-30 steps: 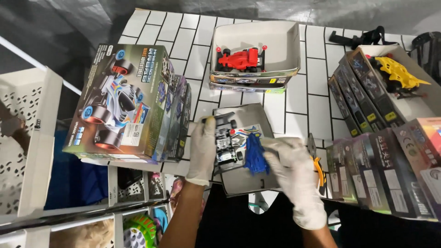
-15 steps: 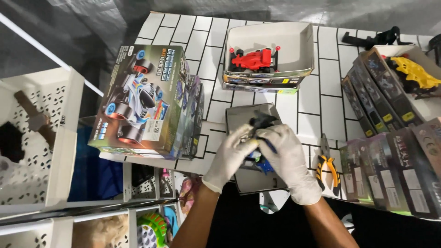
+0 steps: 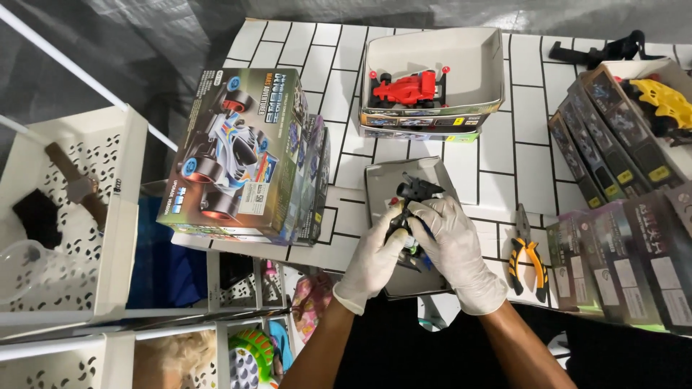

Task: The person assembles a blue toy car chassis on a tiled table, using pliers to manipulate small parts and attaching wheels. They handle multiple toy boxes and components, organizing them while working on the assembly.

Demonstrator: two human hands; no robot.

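Here, two gloved hands [image 3: 414, 248], one chassis [image 3: 412, 193].

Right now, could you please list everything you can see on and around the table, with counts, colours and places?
Black toy car chassis: one, black, held over a grey tray at centre.
Grey tray: one, grey, table centre.
Red toy racing car: one, red, in an open white cardboard box at the top.
Large toy car boxes: a few stacked, multicoloured, table left.
Dark flat boxes: several in rows, right side.
Yellow toy car body: one, yellow, top right.
Orange-handled pliers: one, orange and black, right of the tray.
White perforated plastic bins: several, white, left and lower left.
Tiled table: one, white with dark lines.
Left hand: white glove, on the chassis.
Right hand: white glove, on the chassis.
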